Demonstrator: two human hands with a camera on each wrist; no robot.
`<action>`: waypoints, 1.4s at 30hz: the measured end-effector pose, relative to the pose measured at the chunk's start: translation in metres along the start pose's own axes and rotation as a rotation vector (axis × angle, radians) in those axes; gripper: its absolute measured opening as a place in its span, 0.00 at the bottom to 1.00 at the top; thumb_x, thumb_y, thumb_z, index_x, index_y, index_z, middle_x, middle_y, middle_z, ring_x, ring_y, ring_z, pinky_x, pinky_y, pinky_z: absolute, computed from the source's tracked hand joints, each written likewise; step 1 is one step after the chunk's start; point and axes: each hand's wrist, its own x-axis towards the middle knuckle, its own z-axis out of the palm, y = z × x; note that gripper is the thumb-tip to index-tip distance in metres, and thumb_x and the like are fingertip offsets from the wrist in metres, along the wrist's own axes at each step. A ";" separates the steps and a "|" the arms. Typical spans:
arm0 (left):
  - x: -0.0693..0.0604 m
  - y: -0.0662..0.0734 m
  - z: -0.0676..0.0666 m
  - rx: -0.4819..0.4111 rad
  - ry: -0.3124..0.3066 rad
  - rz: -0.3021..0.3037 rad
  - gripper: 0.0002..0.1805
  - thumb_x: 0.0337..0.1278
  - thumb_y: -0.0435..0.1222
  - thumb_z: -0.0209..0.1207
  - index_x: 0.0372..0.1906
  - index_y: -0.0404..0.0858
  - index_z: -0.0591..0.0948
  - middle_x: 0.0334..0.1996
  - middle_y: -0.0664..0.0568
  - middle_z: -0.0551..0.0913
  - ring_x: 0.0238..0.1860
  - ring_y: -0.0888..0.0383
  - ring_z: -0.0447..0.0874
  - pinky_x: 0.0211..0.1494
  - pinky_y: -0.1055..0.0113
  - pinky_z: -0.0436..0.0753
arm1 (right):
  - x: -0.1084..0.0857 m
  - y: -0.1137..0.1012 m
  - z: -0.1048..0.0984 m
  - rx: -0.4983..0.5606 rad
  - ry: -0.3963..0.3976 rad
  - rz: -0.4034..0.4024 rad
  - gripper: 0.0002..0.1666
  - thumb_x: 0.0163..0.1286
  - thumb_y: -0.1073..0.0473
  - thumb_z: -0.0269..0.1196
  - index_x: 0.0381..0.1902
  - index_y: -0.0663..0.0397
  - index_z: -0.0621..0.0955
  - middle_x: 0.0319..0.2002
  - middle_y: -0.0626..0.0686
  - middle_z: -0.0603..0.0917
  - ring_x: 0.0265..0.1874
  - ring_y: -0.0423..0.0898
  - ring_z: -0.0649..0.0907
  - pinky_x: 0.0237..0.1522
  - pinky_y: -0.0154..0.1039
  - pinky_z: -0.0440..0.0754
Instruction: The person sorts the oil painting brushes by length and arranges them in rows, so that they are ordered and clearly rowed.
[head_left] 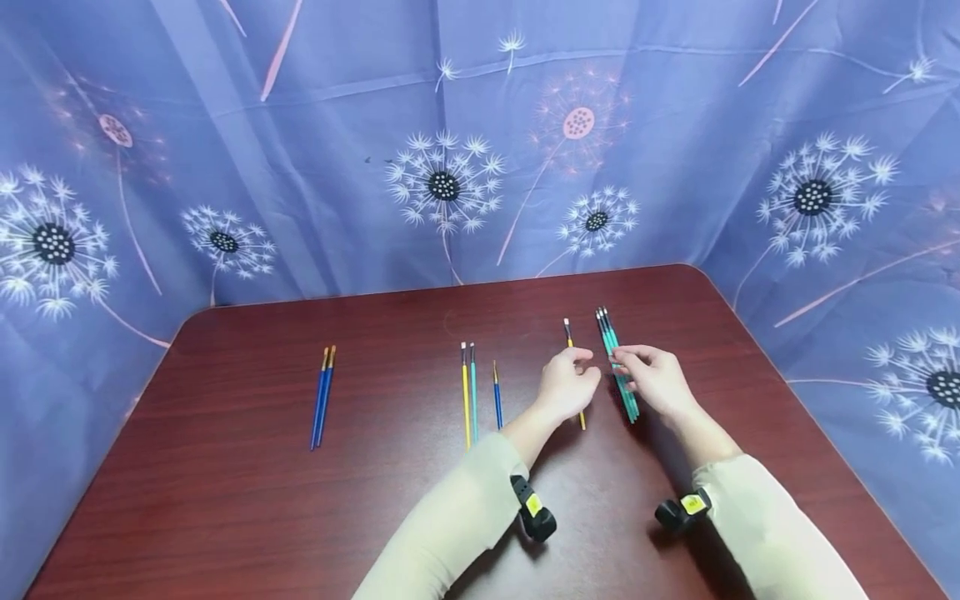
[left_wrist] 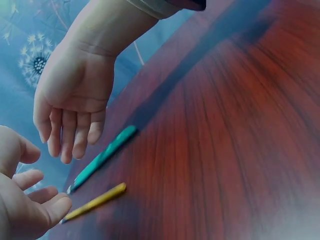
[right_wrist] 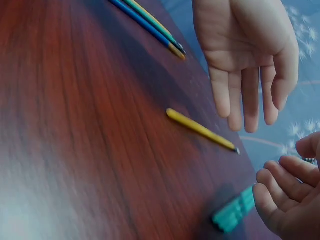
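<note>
A bunch of several teal paintbrushes (head_left: 627, 398) lies on the right of the table. My right hand (head_left: 656, 382) hovers at these brushes, its fingers relaxed and partly in front of them; whether they touch cannot be told. A single yellow paintbrush (head_left: 582, 419) lies to the left of the bunch. Above it is my left hand (head_left: 564, 387), covering the brush's middle in the head view. From the right wrist view, the left hand (right_wrist: 245, 65) has loosely straight fingers holding nothing, and the yellow paintbrush (right_wrist: 200, 130) lies apart below.
Left of my hands lie a yellow paintbrush (head_left: 466, 392), a teal paintbrush (head_left: 473, 387) and a short blue paintbrush (head_left: 497, 404). Two blue paintbrushes (head_left: 323, 400) rest side by side farther left. A blue dandelion-print curtain (head_left: 337, 208) hangs around the dark red table (head_left: 225, 500).
</note>
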 end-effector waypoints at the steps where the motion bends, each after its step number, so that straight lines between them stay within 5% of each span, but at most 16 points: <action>1: -0.001 -0.002 -0.005 0.011 0.005 0.015 0.18 0.54 0.36 0.56 0.51 0.38 0.80 0.46 0.45 0.85 0.48 0.53 0.83 0.50 0.67 0.79 | 0.000 -0.001 0.003 0.005 -0.011 -0.003 0.26 0.71 0.55 0.53 0.56 0.72 0.74 0.40 0.53 0.86 0.29 0.34 0.83 0.28 0.34 0.82; 9: -0.005 -0.008 -0.029 0.098 0.006 0.068 0.18 0.56 0.37 0.55 0.51 0.38 0.80 0.48 0.45 0.83 0.50 0.53 0.82 0.53 0.65 0.78 | -0.002 -0.001 0.019 -0.009 -0.052 -0.042 0.24 0.72 0.56 0.52 0.55 0.73 0.74 0.50 0.71 0.80 0.34 0.34 0.84 0.33 0.38 0.85; 24: -0.020 -0.027 -0.081 0.069 0.071 0.075 0.18 0.58 0.37 0.54 0.53 0.35 0.78 0.49 0.43 0.80 0.46 0.53 0.82 0.48 0.64 0.81 | 0.006 -0.013 0.059 0.054 -0.168 -0.081 0.23 0.70 0.59 0.55 0.53 0.76 0.73 0.48 0.72 0.81 0.33 0.39 0.85 0.35 0.38 0.85; 42: -0.042 -0.072 -0.127 0.109 0.315 0.007 0.14 0.53 0.34 0.58 0.44 0.33 0.82 0.38 0.44 0.86 0.38 0.52 0.86 0.44 0.60 0.83 | 0.003 -0.019 0.110 0.104 -0.297 -0.046 0.22 0.71 0.61 0.53 0.54 0.76 0.73 0.46 0.71 0.82 0.39 0.51 0.86 0.37 0.40 0.85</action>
